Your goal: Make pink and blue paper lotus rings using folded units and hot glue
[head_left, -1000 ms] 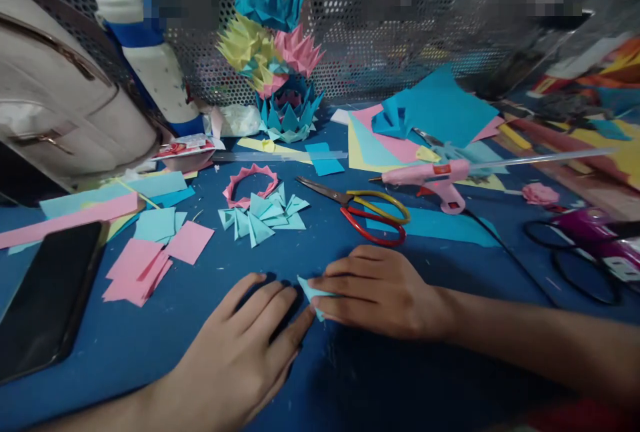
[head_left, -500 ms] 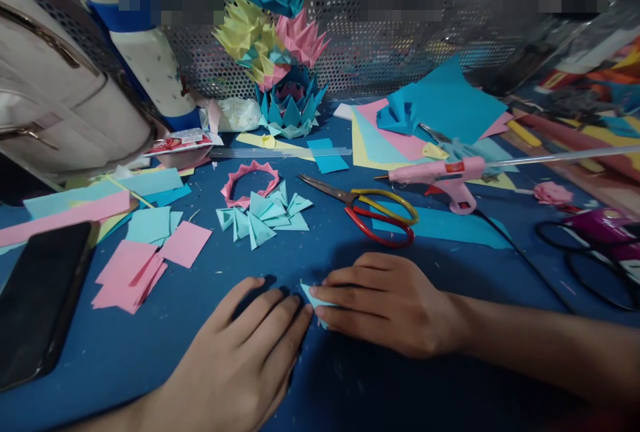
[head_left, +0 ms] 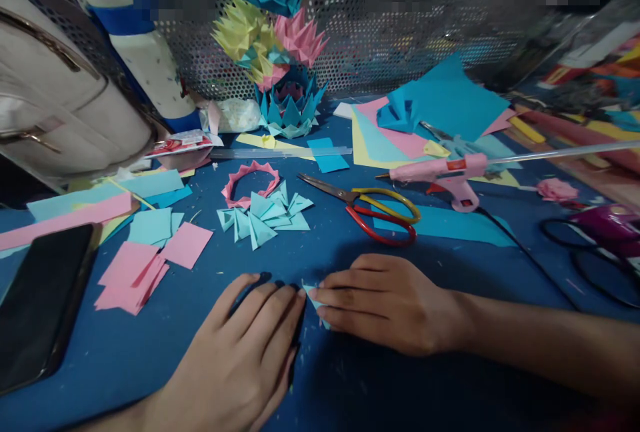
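While the right hand [head_left: 385,305] lies open, fingertips pinning the pale-blue folded paper [head_left: 316,305] to the blue table [head_left: 350,385], the paper's visible narrow tip points away from the person and slightly left, its long exposed edge slanting back toward the right. The left hand [head_left: 240,345] rests open, palm down, just beside that tip. Farther back, a small pink bowl [head_left: 186,157] seems to hold a red-and-white packet [head_left: 183,141]; the upright, leaning bottle's [head_left: 147,65] contents are hidden.
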`<state>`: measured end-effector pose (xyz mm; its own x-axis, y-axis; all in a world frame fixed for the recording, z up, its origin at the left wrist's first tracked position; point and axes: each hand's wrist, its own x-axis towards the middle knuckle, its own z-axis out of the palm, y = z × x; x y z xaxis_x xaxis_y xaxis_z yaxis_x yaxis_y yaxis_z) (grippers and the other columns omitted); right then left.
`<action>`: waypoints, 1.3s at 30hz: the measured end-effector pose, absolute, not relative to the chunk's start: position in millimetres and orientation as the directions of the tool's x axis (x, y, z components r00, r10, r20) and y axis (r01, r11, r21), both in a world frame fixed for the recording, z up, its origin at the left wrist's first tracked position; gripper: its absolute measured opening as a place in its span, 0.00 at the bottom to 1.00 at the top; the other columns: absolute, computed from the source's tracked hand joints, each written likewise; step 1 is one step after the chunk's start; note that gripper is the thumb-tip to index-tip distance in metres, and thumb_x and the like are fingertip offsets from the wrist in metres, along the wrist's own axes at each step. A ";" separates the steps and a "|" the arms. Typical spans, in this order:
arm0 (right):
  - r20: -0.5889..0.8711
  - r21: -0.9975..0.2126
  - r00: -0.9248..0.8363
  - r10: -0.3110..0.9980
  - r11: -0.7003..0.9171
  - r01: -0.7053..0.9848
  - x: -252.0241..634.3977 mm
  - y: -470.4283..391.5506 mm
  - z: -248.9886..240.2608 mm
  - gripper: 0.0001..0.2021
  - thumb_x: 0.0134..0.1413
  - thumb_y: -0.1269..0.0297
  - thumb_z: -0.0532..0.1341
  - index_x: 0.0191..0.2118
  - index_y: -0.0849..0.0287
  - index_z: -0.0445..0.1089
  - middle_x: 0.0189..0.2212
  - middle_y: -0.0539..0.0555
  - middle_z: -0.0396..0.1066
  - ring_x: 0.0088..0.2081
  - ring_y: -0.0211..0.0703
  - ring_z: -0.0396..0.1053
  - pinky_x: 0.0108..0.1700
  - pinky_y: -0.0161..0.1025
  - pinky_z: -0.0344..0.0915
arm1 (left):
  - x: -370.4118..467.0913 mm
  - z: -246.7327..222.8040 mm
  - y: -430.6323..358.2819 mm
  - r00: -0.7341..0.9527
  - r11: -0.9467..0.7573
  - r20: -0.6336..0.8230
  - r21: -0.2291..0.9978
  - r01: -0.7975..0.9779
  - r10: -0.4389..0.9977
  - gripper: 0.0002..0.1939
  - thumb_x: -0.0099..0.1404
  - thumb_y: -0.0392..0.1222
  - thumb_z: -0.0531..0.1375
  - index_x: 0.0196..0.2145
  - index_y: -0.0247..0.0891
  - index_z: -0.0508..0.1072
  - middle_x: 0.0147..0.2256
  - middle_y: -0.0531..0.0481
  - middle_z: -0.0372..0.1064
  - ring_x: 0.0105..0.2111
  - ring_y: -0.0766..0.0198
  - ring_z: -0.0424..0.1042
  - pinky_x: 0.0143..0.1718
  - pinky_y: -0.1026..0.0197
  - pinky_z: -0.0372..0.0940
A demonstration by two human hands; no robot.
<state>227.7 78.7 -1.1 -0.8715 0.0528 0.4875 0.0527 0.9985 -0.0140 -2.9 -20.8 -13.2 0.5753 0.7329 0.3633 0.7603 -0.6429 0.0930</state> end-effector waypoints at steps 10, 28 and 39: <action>0.486 -0.010 -0.873 0.047 0.999 0.048 228.1 78.4 -0.7 0.13 0.67 0.69 0.53 0.42 0.59 0.76 0.42 0.49 0.78 0.42 0.37 0.74 0.38 0.39 0.67 | -4.8 -12.2 -17.2 0.596 -0.647 0.317 0.083 0.758 0.738 0.22 0.69 0.39 0.54 0.58 0.30 0.69 0.48 0.43 0.73 0.48 0.53 0.67 0.58 0.49 0.50; 0.475 -0.035 -0.879 0.038 0.999 0.025 227.6 80.1 -1.5 0.09 0.65 0.68 0.57 0.41 0.58 0.76 0.39 0.48 0.79 0.42 0.37 0.74 0.37 0.39 0.68 | -6.2 -12.3 -16.2 0.620 -0.668 0.319 0.059 0.742 0.717 0.19 0.68 0.39 0.54 0.55 0.32 0.71 0.46 0.45 0.74 0.46 0.53 0.67 0.59 0.46 0.49; 0.476 -0.045 -0.879 0.029 0.999 0.009 227.4 81.0 -2.2 0.08 0.64 0.69 0.58 0.41 0.58 0.75 0.39 0.48 0.78 0.43 0.37 0.73 0.38 0.39 0.67 | -7.2 -11.5 -15.6 0.629 -0.674 0.279 0.103 0.732 0.726 0.23 0.68 0.39 0.54 0.59 0.28 0.67 0.42 0.44 0.72 0.44 0.53 0.66 0.57 0.46 0.53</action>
